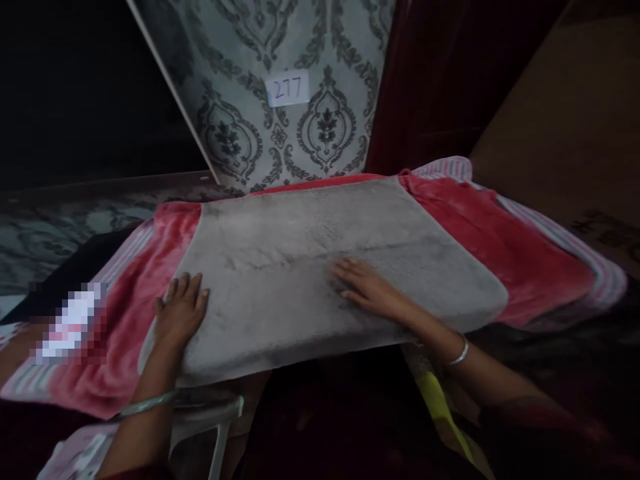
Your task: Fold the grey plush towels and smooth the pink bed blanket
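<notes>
A grey, plush-looking cloth point(300, 293) lies spread out before me, with a crease running across its middle. My left hand point(181, 308) rests flat on its left side, fingers apart. Near the centre, just below the crease, my right hand point(367, 287) lies on the same cloth with fingers stretched out, slightly blurred. Neither hand grips anything. Under the grey cloth spreads a red fleecy cloth point(480, 227), showing on both sides and along the back. A striped edge point(607, 280) shows beneath the red at the right.
Behind stands a patterned wall point(280, 40) with a paper marked 277 point(289, 88). A dark screen-like panel point(90, 93) is at left, a dark red panel point(425, 80) and a brown board point(575, 113) at right. Below sit a white plastic stool point(220, 433) and a yellow strip point(437, 400).
</notes>
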A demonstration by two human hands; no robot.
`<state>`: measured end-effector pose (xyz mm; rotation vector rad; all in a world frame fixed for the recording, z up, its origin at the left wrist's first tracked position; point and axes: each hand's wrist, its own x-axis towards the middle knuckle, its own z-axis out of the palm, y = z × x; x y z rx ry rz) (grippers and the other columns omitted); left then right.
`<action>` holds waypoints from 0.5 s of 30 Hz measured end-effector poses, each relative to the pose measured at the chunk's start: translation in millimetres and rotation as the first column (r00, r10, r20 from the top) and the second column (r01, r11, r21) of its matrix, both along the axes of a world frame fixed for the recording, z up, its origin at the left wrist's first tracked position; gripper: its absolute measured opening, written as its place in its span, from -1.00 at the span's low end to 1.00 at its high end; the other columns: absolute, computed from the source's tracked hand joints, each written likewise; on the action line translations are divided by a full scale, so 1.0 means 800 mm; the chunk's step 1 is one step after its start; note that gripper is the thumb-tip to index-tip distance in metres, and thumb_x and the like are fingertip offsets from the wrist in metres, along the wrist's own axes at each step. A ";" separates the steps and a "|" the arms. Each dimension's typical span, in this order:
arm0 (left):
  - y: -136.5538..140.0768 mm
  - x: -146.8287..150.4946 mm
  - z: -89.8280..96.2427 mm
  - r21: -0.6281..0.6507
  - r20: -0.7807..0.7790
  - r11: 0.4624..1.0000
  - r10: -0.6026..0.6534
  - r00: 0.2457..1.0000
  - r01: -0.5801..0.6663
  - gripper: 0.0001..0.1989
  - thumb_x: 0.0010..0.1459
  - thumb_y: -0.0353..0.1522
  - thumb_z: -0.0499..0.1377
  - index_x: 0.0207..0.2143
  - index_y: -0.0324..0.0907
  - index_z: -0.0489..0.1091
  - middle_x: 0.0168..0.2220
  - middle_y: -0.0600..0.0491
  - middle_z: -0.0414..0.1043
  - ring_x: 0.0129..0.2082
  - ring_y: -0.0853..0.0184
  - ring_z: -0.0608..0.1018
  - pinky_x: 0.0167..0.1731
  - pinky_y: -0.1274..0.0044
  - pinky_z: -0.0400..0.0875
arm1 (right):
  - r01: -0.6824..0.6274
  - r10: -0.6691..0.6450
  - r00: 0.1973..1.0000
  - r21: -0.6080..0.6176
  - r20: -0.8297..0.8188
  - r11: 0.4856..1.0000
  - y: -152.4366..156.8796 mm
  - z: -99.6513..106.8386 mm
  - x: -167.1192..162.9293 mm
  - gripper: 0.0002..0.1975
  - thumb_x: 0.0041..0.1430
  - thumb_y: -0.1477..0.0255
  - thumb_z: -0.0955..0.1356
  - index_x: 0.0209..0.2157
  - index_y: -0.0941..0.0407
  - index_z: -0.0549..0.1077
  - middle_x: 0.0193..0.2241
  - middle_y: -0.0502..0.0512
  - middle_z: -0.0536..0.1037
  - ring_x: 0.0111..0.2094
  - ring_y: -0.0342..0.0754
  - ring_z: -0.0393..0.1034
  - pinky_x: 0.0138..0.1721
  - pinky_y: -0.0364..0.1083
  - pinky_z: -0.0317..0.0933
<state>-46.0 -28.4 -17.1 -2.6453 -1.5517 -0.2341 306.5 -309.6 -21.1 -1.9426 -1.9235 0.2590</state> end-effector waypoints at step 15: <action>0.032 0.000 -0.007 -0.014 -0.014 1.000 0.026 1.000 -0.026 -0.15 0.25 -0.03 -0.40 0.44 -0.22 0.09 0.46 -0.23 0.04 0.46 -0.07 0.09 0.26 -0.09 0.11 | 0.058 -0.048 0.997 0.205 -0.052 0.977 -0.095 -0.040 0.040 -0.52 0.45 0.13 0.24 0.27 -0.03 0.43 0.30 0.14 0.39 0.37 0.09 0.15 0.36 0.22 0.05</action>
